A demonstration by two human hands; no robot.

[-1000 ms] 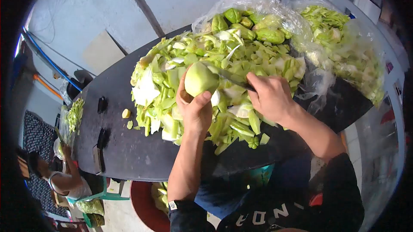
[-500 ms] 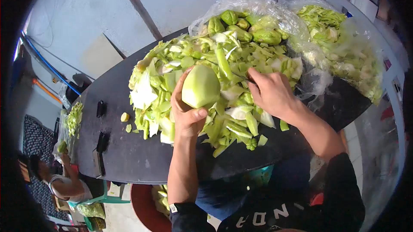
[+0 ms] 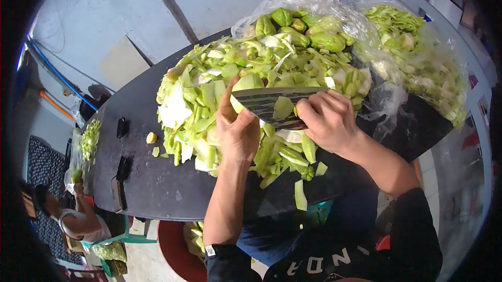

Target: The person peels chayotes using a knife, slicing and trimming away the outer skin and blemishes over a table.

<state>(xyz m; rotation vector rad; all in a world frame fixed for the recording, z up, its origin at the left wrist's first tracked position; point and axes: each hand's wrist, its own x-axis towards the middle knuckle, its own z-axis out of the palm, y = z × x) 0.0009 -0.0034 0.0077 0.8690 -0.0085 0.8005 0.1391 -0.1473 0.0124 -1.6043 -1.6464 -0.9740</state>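
Note:
My left hand (image 3: pixel 239 133) is wrapped round a pale green peeled chayote (image 3: pixel 250 83), mostly hidden behind the blade. In my right hand (image 3: pixel 332 120) is a knife (image 3: pixel 261 105) with a broad blade. The blade crosses in front of the chayote, its flat side toward me, and a piece of green peel (image 3: pixel 283 108) clings to it. Whether the edge is cutting I cannot tell. Below and behind both hands spreads a large heap of peels (image 3: pixel 204 94). A long strip of peel (image 3: pixel 300 195) is at the table's front edge.
Whole chayotes (image 3: pixel 327 41) lie in clear plastic at the back of the dark table (image 3: pixel 162 190). A plastic bag of green pieces (image 3: pixel 397 28) stands at the right. Black objects (image 3: pixel 120 193) lie at left. Below are a red tub (image 3: pixel 170 250) and, further left, a seated person (image 3: pixel 81 224).
My right hand has brought the knife left across the chayote, turning its flat side toward me. The chayote is now largely covered. A peel strip has appeared at the front edge.

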